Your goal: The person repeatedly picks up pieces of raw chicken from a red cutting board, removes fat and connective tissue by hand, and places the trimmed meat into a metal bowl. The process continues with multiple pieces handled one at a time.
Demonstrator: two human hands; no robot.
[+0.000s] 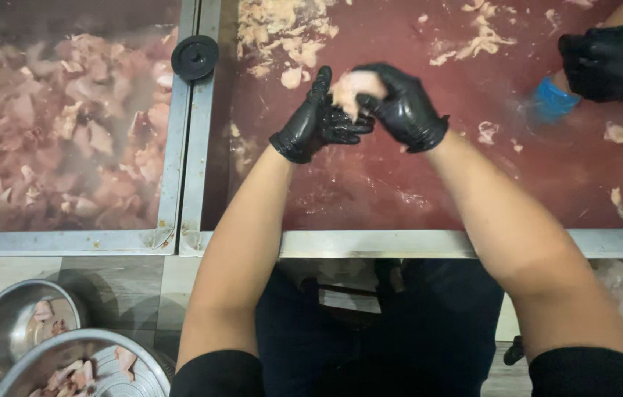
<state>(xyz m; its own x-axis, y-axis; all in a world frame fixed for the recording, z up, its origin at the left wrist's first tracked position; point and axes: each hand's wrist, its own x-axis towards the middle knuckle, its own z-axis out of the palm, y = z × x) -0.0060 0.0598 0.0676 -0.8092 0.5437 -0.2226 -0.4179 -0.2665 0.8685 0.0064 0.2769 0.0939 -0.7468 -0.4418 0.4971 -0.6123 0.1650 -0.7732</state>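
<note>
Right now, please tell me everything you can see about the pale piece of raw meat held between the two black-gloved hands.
The pale pinkish-white piece of raw meat looks soft, moist and irregular in shape. It is held up above the dark red work surface, not resting on it. The left hand in a black glove touches it from the left, and the right hand in a black glove curls over its top and right side. The fingers hide much of it, so its full outline cannot be seen.

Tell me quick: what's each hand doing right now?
Left hand: closed on the pale meat piece.
Right hand: closed on the same piece.
</note>
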